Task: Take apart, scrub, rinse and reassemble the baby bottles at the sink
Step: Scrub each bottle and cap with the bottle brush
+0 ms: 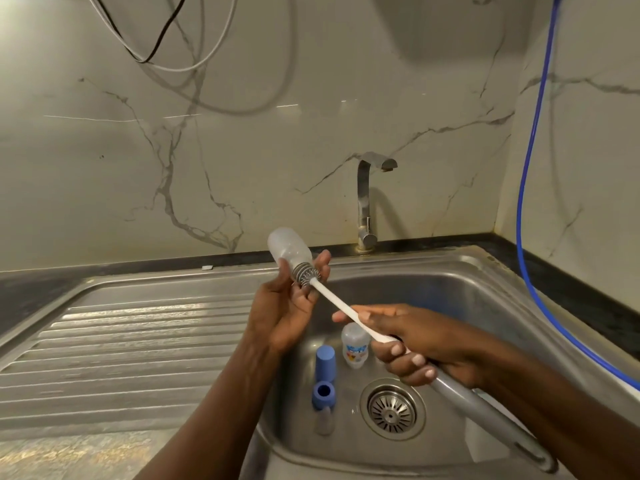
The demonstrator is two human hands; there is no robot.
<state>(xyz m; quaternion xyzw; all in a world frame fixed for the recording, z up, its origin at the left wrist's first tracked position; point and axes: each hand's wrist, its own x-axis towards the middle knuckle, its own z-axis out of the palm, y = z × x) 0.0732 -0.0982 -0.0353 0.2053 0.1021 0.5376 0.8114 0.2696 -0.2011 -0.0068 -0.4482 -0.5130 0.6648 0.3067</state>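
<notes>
Head view: your left hand [291, 306] grips the bottle [289, 249] at its neck over the sink [502, 268]. Your right hand [415, 348] clamps the brush [341, 308], bristles at the mouth. Disassembly looks done: cap [325, 363], collar [323, 394] and second bottle [355, 344] lie in the basin. Rinse and reassembly are left.

Sink [485, 271]: brushed steel, dull sheen, ribbed on left drainboard [121, 341]. Tap [365, 202]: polished metal, spotted. Wall [242, 150]: glossy marble-look panels, grey-veined. Counter [34, 289]: dark speckled stone, low sheen. Bottle [289, 247]: frosted translucent plastic, smooth. Brush [346, 311]: white matt plastic shaft, glossy grey handle, grey bristles. Cap [325, 362] and ring [323, 394], in basin: matt blue plastic. Strainer [391, 412]: shiny slotted metal. Hose [526, 202], far right: glossy blue plastic.
</notes>
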